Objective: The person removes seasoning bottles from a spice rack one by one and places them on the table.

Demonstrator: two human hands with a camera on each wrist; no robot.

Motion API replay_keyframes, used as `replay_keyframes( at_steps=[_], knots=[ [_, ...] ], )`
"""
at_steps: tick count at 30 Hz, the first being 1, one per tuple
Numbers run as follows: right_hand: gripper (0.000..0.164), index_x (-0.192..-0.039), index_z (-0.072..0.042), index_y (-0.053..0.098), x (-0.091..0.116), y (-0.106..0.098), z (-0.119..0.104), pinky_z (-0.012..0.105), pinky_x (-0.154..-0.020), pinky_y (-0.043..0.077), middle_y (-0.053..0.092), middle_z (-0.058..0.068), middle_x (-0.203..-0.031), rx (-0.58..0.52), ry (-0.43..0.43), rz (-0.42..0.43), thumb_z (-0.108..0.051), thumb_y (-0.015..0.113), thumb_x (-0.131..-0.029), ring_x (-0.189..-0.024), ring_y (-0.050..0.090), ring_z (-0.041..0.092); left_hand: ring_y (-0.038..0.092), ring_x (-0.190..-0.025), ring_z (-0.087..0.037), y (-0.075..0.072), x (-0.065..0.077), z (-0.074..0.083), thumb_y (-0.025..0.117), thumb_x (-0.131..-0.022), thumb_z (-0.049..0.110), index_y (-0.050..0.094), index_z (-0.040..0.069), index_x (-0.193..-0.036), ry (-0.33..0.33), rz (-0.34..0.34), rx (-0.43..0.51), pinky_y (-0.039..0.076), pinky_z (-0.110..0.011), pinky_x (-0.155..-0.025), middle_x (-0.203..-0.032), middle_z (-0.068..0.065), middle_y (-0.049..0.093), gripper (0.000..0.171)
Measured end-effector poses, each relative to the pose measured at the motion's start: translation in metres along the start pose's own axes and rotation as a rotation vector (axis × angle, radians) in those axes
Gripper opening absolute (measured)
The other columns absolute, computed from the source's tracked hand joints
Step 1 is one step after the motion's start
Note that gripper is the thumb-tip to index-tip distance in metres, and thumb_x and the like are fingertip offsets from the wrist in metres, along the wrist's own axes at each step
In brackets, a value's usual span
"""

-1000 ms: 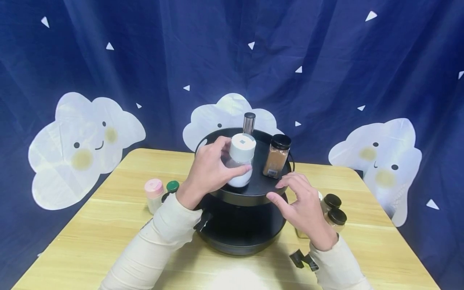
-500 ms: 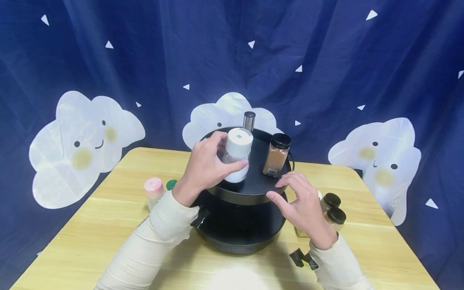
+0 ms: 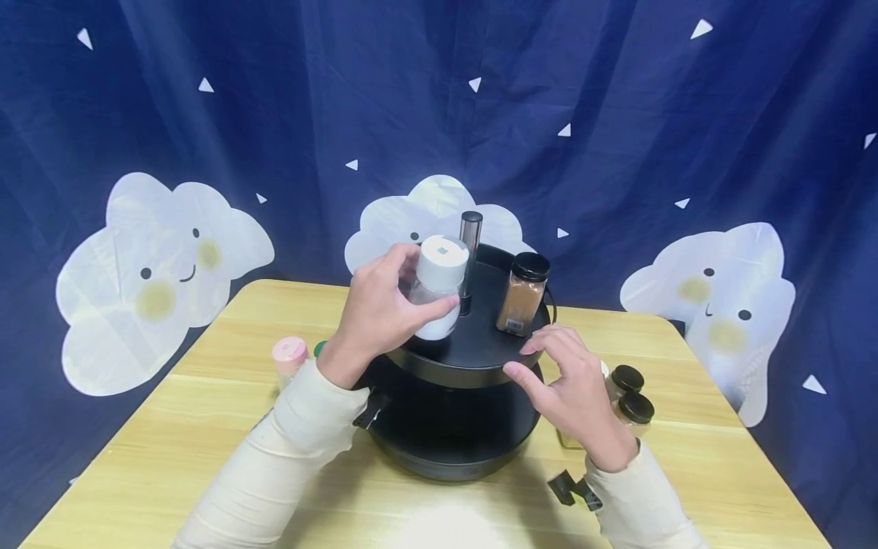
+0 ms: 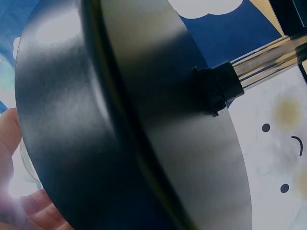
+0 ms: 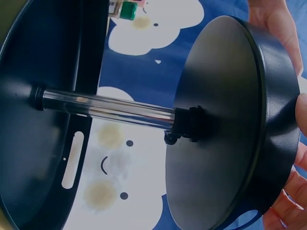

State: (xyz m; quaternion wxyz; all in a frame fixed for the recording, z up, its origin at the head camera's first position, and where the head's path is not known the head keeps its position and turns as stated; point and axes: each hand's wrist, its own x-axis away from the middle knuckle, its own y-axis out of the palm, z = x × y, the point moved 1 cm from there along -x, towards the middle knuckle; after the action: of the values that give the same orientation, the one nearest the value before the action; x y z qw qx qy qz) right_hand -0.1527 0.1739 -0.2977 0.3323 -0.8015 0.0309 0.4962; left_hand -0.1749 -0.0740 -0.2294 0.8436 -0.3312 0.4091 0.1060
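Observation:
My left hand [image 3: 377, 309] grips a clear jar [image 3: 442, 293] with a white lid and white contents, fingers behind it and thumb across its front. The jar is upright at the left of the upper tray [image 3: 446, 372] of a black two-tier rack. Whether its base touches the tray cannot be told. My right hand [image 3: 572, 389] is at the tray's right front rim, thumb and fingers spread apart, with fingertips against the side wall in the right wrist view. A black-lidded square jar [image 3: 523, 297] of brown powder stands on the tray near that hand.
A metal post [image 3: 469, 259] rises from the tray's middle. The lower tray [image 3: 449, 465] sits on the wooden table [image 3: 206, 427]. Left of the rack stands a pink-lidded jar [image 3: 289, 354] beside a green lid; to the right are black-lidded jars [image 3: 634, 412].
My left hand has carried the white-lidded jar leftward and slightly back across the upper tray, uncovering more of the post. My right hand has stayed at the rim.

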Motion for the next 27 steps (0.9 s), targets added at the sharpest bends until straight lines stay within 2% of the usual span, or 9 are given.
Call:
replay_keyframes(
  at_steps=[10,27],
  knots=[
    [0.026,-0.080,-0.007,0.064,0.001,0.001,0.002,0.035,-0.081,0.049,0.066,0.009,-0.083,0.002,0.002,-0.002,-0.028,0.079,-0.076,-0.087,0.058,0.024,0.062,-0.069,-0.021,-0.006,-0.003,-0.003,0.084,-0.063,0.032,0.060,0.002,-0.102,-0.015,0.029,-0.009,0.052,-0.037,-0.061,-0.085,-0.012,0.067,0.055],
    [0.028,-0.080,-0.006,0.064,0.000,0.000,0.001,0.034,-0.080,0.048,0.066,0.009,-0.082,-0.003,-0.008,0.013,-0.030,0.078,-0.077,-0.086,0.058,0.025,0.062,-0.076,-0.025,-0.019,-0.005,-0.004,0.083,-0.065,0.031,0.058,-0.001,-0.107,-0.089,0.027,-0.019,0.053,-0.040,-0.064,-0.090,-0.016,0.069,0.058]
  ],
)
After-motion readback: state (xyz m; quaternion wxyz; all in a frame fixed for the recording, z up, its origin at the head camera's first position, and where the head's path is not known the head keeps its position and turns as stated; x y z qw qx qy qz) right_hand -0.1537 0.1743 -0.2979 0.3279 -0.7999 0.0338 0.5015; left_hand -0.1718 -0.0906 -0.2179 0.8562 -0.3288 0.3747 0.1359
